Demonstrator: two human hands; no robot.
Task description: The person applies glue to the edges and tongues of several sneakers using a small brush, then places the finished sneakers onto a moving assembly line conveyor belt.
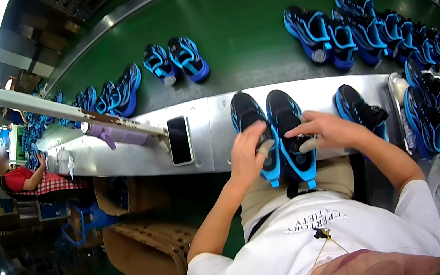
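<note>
The left shoe [248, 113], black and blue, is being touched by the left hand [246, 153], fingers bent over its upper (whether it is being gripped cannot be told). The right shoe [284, 114] is being touched by the right hand [326, 127], its fingers being held apart. Both are being supported side by side on the metal desk [206, 160], heels overhanging its near edge.

Room to pass lies between the phone [179, 140] and paired shoes [245, 108]; to their right, a single shoe [354, 104] obstructs.
</note>
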